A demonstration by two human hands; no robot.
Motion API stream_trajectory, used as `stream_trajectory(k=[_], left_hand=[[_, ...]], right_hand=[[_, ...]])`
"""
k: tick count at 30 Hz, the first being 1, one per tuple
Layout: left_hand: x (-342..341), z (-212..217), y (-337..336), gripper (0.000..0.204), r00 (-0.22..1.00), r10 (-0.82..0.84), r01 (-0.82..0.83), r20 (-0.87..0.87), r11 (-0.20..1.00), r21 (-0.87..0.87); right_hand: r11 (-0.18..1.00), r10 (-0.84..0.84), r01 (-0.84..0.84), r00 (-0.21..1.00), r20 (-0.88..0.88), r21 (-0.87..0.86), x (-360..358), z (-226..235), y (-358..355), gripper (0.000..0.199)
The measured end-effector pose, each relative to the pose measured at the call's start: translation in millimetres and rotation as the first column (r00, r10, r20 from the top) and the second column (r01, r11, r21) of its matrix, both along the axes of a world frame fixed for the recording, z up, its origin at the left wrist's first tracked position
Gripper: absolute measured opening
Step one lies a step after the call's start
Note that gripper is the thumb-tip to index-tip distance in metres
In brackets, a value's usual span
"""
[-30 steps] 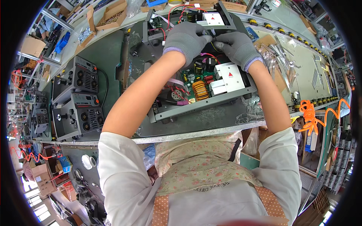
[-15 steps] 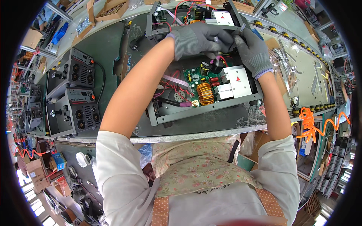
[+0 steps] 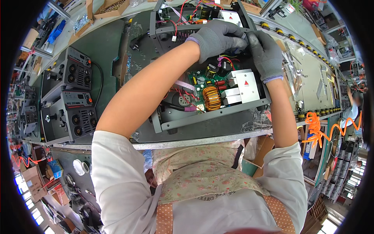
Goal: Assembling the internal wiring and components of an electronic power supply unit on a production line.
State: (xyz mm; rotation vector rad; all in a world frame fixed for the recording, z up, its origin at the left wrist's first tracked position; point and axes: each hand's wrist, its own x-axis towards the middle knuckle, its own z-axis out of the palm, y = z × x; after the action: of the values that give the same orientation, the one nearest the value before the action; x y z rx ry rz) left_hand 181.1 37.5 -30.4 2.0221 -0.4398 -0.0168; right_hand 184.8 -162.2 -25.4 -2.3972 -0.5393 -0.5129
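Note:
An open grey metal machine housing (image 3: 218,114) lies in front of me. Inside it are a green circuit board (image 3: 198,81), a copper-wound ring coil (image 3: 212,98), and a silvery metal block (image 3: 249,91) with a red triangle. Over its far right part, my left hand (image 3: 222,41), in a grey glove, has its fingers bent and pinched together. Close against those fingertips is my right hand (image 3: 267,54), gloved alike, with thumb and fingers closed. Whatever they pinch is hidden between the fingers. Beneath them a pink-sleeved wire (image 3: 223,59) runs by the black capacitors.
A second open housing (image 3: 243,17) stands just beyond, with a white connector (image 3: 174,38) hanging from its red wires. Two finished-looking welding machines (image 3: 80,113) sit at the left. Metal strips (image 3: 290,66) lie at the right, and an orange coiled hose (image 3: 313,128) hangs near the right edge.
My left hand has shifted right, and its fingertips are now bunched close to the right hand's. The white connector, formerly hidden by my left wrist, now shows. The view has shifted slightly.

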Motion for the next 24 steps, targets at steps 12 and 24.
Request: stream_trajectory(k=[12,24], left_hand=[[-1.3,-1.6,-3.6,0.027,0.967,0.058,-0.121,0.249,0.962,0.246],[-8.7,-2.4,-24.1,0.031,0.976,0.193,-0.212,-0.102,0.947,-0.240]], right_hand=[[0.998,0.063,-0.063,0.998,0.007,0.002,-14.6,8.2,4.7,0.031],[0.975,0.029,-0.002,0.993,0.117,-0.224,-62.7,14.3,-18.8,0.014]])
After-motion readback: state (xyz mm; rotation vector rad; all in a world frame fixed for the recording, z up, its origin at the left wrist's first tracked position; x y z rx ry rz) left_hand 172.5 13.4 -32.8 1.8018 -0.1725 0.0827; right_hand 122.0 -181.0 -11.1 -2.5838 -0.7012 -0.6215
